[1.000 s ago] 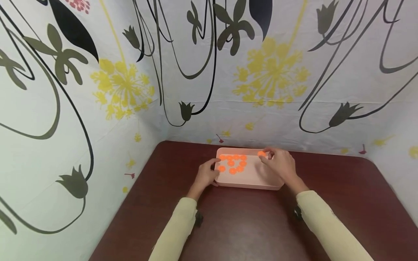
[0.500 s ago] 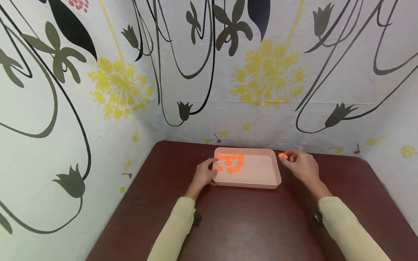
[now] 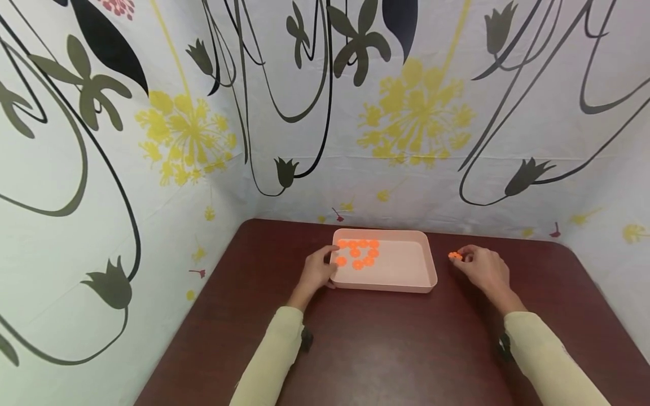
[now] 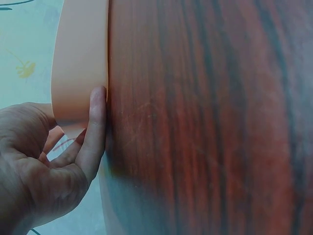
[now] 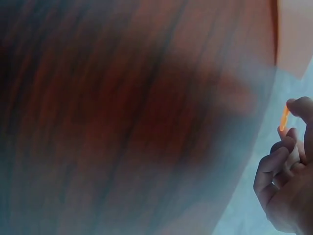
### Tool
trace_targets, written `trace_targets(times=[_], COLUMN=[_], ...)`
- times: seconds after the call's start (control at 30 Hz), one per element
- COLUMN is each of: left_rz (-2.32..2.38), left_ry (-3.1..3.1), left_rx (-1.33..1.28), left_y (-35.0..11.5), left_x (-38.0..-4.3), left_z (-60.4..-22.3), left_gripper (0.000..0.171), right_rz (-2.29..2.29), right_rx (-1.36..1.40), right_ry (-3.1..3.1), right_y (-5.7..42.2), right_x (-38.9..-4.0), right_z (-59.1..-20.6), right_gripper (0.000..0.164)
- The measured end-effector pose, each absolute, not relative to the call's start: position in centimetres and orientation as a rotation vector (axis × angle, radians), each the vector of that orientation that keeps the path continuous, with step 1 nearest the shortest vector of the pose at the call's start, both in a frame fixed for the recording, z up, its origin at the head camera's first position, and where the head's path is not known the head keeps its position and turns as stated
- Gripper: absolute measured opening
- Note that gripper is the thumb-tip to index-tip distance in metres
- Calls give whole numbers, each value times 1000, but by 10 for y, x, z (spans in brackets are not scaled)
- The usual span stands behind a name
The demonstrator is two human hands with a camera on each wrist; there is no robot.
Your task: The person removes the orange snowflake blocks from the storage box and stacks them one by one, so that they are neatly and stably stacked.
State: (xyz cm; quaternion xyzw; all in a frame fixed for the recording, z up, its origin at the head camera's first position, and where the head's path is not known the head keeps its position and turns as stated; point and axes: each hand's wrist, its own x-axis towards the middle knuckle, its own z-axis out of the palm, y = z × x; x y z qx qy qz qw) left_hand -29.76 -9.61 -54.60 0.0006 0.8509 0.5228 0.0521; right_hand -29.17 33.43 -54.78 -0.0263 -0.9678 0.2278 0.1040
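A shallow peach-pink tray (image 3: 406,265) lies near the back of the table. Several flat orange discs (image 3: 358,264) sit in its left half, some in a row along the back wall. My left hand (image 3: 316,272) grips the tray's left end, fingers against the wall; the left wrist view shows a finger along the outside of the tray (image 4: 80,54). To the right of the tray, over the table, my right hand (image 3: 483,269) pinches one orange disc with a bumpy edge (image 3: 455,256). Seen edge-on in the right wrist view, this disc (image 5: 283,117) sits between thumb and fingertip.
The dark red-brown wooden table (image 3: 376,344) has rounded back corners. A pale cloth backdrop (image 3: 426,186) printed with flowers and stems rises right behind the table and along its left side. Dark devices (image 3: 307,339) are worn at the wrists.
My right hand has carried the orange disc out of the tray's back right corner, rightward past the rim, then slightly nearer. My left hand still grips the tray's left end.
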Motion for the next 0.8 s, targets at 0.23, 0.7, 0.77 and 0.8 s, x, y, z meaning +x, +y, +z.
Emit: trace_targets(times=[0.23, 0.7, 0.77, 0.8], left_rz=[1590, 1589, 1590, 1593], left_ry=[2591, 2597, 2595, 2592], left_rx=[2, 2, -3, -5], left_y=[-95, -95, -95, -95], left_x=[-298, -299, -299, -299], left_z=[-547, -548, -548, -548], left_gripper=[54, 53, 54, 54], right_rz=[675, 660, 662, 667], right_rx=[-80, -89, -94, -94], right_ry=[-2915, -2916, -2917, -2918], right_y=[341, 341, 340, 341], right_x=[-294, -298, -299, -299], right_z=[-558, -566, -567, -567], right_gripper=[46, 46, 47, 47])
